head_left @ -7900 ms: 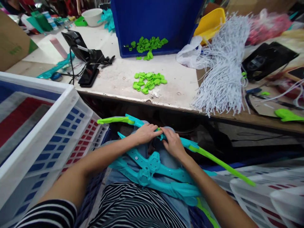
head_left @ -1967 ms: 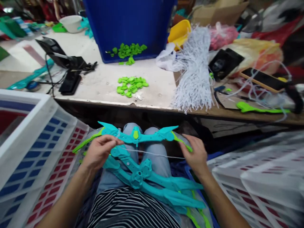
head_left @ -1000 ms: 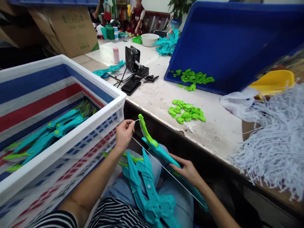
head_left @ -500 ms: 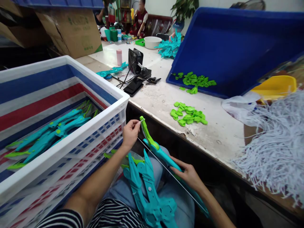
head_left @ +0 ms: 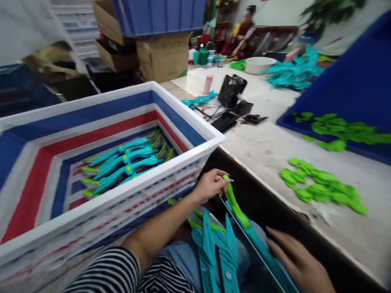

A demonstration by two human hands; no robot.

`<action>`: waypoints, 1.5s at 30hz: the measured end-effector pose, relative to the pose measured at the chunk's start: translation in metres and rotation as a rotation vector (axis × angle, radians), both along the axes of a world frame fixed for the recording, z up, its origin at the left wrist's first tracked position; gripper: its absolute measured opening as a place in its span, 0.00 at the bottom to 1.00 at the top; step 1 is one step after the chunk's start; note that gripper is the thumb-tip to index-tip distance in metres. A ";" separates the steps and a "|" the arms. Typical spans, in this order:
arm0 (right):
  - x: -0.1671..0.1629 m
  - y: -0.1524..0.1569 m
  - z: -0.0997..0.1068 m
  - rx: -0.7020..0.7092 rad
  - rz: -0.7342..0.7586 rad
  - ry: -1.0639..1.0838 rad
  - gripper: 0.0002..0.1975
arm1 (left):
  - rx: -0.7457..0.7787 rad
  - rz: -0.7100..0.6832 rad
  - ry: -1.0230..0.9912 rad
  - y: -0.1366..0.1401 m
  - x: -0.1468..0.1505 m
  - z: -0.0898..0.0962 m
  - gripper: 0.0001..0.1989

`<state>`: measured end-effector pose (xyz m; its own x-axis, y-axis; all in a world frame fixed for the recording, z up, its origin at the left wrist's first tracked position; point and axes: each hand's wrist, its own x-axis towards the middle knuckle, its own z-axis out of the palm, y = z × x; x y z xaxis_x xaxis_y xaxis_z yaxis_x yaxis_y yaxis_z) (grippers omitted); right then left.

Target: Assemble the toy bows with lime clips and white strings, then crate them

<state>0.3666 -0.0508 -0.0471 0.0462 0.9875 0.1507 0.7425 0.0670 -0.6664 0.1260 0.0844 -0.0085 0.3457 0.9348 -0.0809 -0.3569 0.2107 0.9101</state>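
A toy bow (head_left: 259, 245), teal with a bright green end piece (head_left: 233, 201), stands slanted over my lap. A white string (head_left: 252, 243) runs along it. My left hand (head_left: 210, 186) is closed at the green tip, its thumb and finger pinching the string there. Beside the bow's lower limb, my right hand (head_left: 301, 262) has its fingers stretched out; it is blurred, and whether it touches the limb is unclear. More teal bow parts (head_left: 214, 252) with green ends lie across my lap.
At left stands a white crate (head_left: 183, 112) with striped lining, holding several toy bows (head_left: 125, 158). On the table (head_left: 259, 142) lie green pieces (head_left: 324, 183), a phone (head_left: 224, 122) and a teal pile (head_left: 295, 71). A blue bin (head_left: 345, 77) leans at right. Someone sits far back.
The view has swung left, so the table things sit further right. My right hand's fingers have straightened beside the bow's limb. My left hand stays at the green tip.
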 end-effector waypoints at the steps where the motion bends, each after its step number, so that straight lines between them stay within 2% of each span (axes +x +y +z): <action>1: -0.018 0.014 0.017 0.059 -0.010 0.007 0.14 | 0.001 -0.002 -0.018 -0.004 -0.001 0.000 0.23; 4: -0.066 0.067 0.054 0.125 0.088 0.097 0.15 | -0.002 -0.008 -0.052 -0.006 -0.003 -0.002 0.25; 6: -0.087 0.098 0.061 0.125 0.136 0.153 0.15 | 0.000 -0.005 -0.069 -0.005 -0.004 -0.004 0.25; 8: -0.097 0.116 0.059 0.107 0.147 0.199 0.14 | 0.003 0.005 -0.085 -0.004 -0.004 -0.005 0.25; 12: -0.097 0.122 0.052 0.029 0.144 0.261 0.12 | 0.002 0.017 -0.093 -0.005 -0.004 -0.004 0.24; 17: -0.096 0.122 0.059 -0.027 0.219 0.270 0.14 | -0.004 0.018 -0.092 -0.004 -0.004 -0.005 0.25; 21: -0.098 0.124 0.061 -0.008 0.214 0.200 0.14 | 0.015 -0.016 0.143 -0.001 -0.009 -0.007 0.20; 24: -0.081 0.135 0.059 -0.018 0.068 0.270 0.14 | 0.226 0.054 0.501 0.001 -0.014 -0.004 0.10; 27: -0.064 0.152 0.061 0.115 -0.293 0.384 0.15 | 0.525 0.163 0.763 0.002 -0.015 0.001 0.01; 29: -0.065 0.155 0.065 0.234 -0.478 0.488 0.15 | 0.666 0.101 0.761 0.003 -0.012 0.004 0.09; 30: -0.070 0.152 0.066 0.275 -0.508 0.533 0.14 | 0.707 0.042 0.726 0.004 -0.010 0.005 0.12; 32: -0.088 0.140 0.067 0.338 -0.458 0.564 0.13 | 0.688 -0.051 0.632 0.009 -0.005 0.003 0.12; 33: -0.099 0.132 0.066 0.374 -0.399 0.536 0.12 | 0.617 -0.076 0.572 0.012 -0.003 0.002 0.11; 36: -0.129 0.108 0.055 0.532 -0.190 0.306 0.09 | 0.266 -0.047 0.384 0.020 -0.001 -0.001 0.06; 38: -0.142 0.097 0.045 0.584 -0.069 0.161 0.06 | 0.113 0.025 0.343 0.022 -0.004 0.003 0.06; 40: -0.148 0.092 0.036 0.559 -0.012 0.125 0.05 | 0.162 0.114 0.425 0.019 -0.011 0.013 0.05; 43: -0.150 0.091 0.029 0.503 -0.024 0.165 0.06 | 0.422 0.209 0.569 0.011 -0.023 0.029 0.09; 45: -0.151 0.094 0.030 0.486 -0.051 0.200 0.07 | 0.497 0.219 0.547 0.006 -0.027 0.034 0.07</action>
